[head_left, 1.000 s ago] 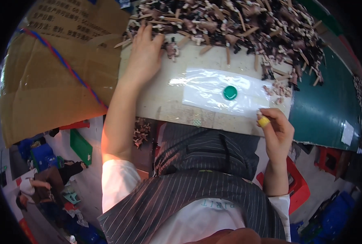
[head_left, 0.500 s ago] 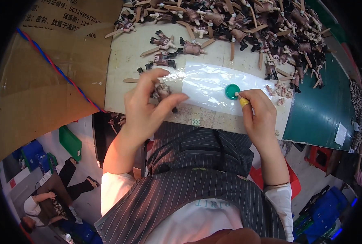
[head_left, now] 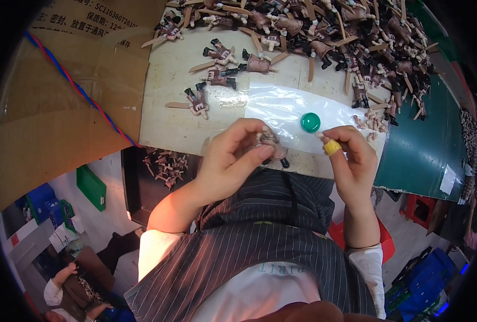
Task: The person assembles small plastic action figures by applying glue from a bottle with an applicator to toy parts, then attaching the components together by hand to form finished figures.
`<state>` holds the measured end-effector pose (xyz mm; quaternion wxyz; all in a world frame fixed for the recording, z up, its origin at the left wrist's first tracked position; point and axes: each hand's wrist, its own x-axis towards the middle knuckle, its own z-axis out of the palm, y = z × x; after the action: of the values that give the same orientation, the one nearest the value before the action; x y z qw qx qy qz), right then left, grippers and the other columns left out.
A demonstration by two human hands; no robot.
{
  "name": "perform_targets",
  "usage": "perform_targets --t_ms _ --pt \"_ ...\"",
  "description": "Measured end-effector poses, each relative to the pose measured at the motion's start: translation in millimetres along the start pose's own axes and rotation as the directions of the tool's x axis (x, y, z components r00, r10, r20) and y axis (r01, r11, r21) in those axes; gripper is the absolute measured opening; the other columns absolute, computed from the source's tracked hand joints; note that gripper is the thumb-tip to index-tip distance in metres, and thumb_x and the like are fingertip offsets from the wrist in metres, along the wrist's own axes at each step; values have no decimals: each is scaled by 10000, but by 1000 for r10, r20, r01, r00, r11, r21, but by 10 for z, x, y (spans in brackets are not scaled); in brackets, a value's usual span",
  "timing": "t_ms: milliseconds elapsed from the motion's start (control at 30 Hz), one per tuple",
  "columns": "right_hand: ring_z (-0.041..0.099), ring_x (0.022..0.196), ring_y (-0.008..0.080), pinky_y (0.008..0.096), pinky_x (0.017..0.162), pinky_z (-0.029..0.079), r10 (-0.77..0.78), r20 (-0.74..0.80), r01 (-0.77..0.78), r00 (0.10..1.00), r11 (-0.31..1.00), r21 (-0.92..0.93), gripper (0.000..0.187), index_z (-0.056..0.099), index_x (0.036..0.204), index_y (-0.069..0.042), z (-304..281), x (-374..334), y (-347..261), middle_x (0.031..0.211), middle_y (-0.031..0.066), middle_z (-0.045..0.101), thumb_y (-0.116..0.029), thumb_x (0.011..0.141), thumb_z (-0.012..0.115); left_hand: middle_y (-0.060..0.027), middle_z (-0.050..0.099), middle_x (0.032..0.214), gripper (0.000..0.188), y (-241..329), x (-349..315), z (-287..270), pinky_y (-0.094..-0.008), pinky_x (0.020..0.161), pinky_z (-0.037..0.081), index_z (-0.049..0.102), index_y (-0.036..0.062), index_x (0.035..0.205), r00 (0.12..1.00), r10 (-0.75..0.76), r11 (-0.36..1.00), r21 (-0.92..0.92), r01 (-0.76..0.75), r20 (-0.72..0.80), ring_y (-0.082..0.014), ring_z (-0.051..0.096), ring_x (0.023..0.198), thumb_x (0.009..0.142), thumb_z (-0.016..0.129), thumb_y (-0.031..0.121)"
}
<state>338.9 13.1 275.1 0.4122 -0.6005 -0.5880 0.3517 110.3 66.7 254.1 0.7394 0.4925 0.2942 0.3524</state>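
Observation:
My left hand [head_left: 233, 155] is closed round a small figurine [head_left: 274, 146] in brownish clothing, its dark boots sticking out toward the table's near edge. In my right hand [head_left: 351, 155] a tiny pale piece [head_left: 320, 136] is pinched between thumb and forefinger; yellow tape is wrapped round one finger. Just beyond that fingertip stands a round green cap [head_left: 310, 122], on a clear plastic sheet [head_left: 273, 110]. To its right lies a small heap of pale pieces [head_left: 371, 122]. Several figurines with brown blades, among them one figurine [head_left: 197, 101], lie beyond my left hand.
A large pile of similar figurines [head_left: 329, 37] covers the far side of the table. On the left stands a cardboard box [head_left: 88, 102] with a red and blue cord [head_left: 77, 88]. More figurines [head_left: 166, 166] sit in a dark tray below the table edge. Another person [head_left: 72, 290] sits at lower left.
My left hand has moved right and nearer to me with the figurine, toward my right hand. My right hand has drawn the pale piece back from the green cap.

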Motion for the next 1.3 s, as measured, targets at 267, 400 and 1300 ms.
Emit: perform_targets --t_ms 267,400,1300 --pt "606 868 149 253 774 478 25 41 -41 999 880 474 147 602 1021 45 99 -162 -90 983 110 614 48 881 559 -82 628 1051 304 -131 -57 227 -281 858 497 564 -32 1172 999 49 996 69 -48 -12 -144 624 966 881 644 1" --pt "606 857 155 255 753 475 -9 52 -15 999 896 444 132 616 995 40 110 -200 -69 941 106 617 42 874 566 -97 640 1037 289 -132 -76 265 -287 844 506 580 -27 1156 997 72 990 121 -72 4 -151 630 960 879 650 17" --pt "626 763 215 282 666 489 -9 129 -41 992 927 374 115 680 951 3 180 -295 1 860 118 639 -5 838 657 -171 648 918 304 -137 -185 356 -335 652 507 605 -54 1091 892 438 632 666 -396 115 -292 640 742 798 680 -19"
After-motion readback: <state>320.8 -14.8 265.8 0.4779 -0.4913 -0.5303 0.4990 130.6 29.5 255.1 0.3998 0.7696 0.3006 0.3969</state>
